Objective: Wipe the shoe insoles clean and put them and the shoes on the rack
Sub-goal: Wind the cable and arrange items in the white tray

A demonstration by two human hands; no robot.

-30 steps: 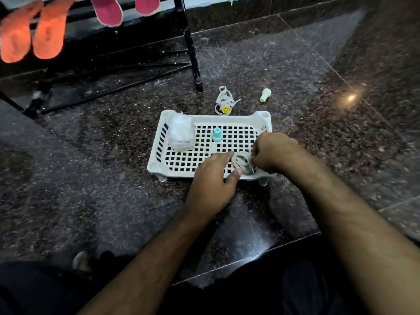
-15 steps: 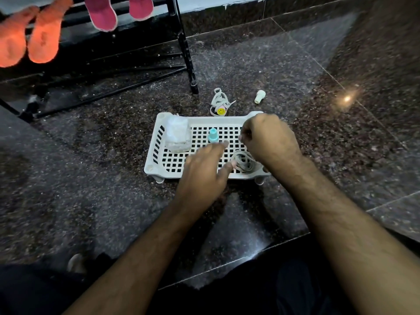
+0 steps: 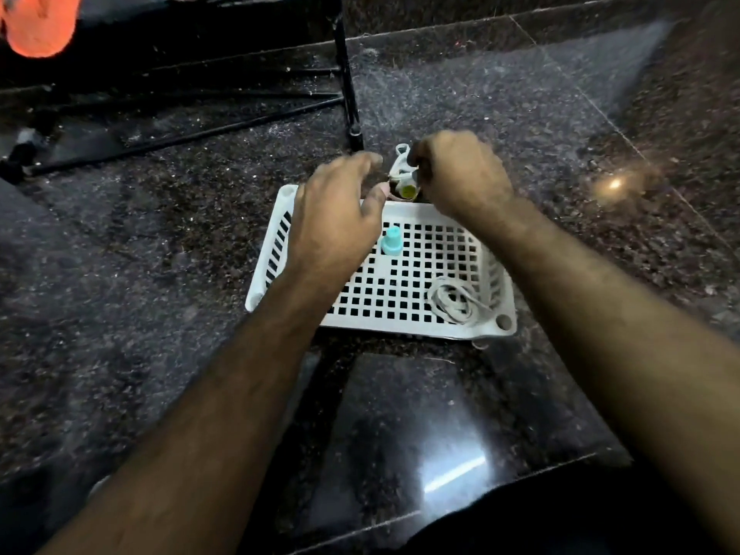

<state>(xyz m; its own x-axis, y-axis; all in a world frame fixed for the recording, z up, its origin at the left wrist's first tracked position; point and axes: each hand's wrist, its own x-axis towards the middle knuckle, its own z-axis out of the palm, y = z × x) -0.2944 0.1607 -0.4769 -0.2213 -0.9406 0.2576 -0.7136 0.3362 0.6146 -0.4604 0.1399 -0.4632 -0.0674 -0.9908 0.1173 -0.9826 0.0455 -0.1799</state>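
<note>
A white perforated tray (image 3: 404,329) lies on the dark granite floor. It holds a small teal bottle (image 3: 391,241) and a coiled white shoelace (image 3: 454,300) in its near right corner. Just past the tray's far edge lies a white lace bundle with a yellow smiley charm (image 3: 402,172). My right hand (image 3: 460,174) has its fingers closed on that bundle. Beside the bundle, my left hand (image 3: 340,218) hovers over the tray's far left part with fingers spread and nothing in it. An orange insole (image 3: 38,24) hangs on the black rack (image 3: 347,86) at the top left.
The rack's leg and low bars stand just behind the tray on the left. A bright light reflection (image 3: 614,184) shows on the floor to the right. My dark-clothed legs fill the bottom edge.
Both hands left the coiled lace in the tray's near corner and reached past the far edge. My right hand closed on the smiley lace bundle. The view tilted down.
</note>
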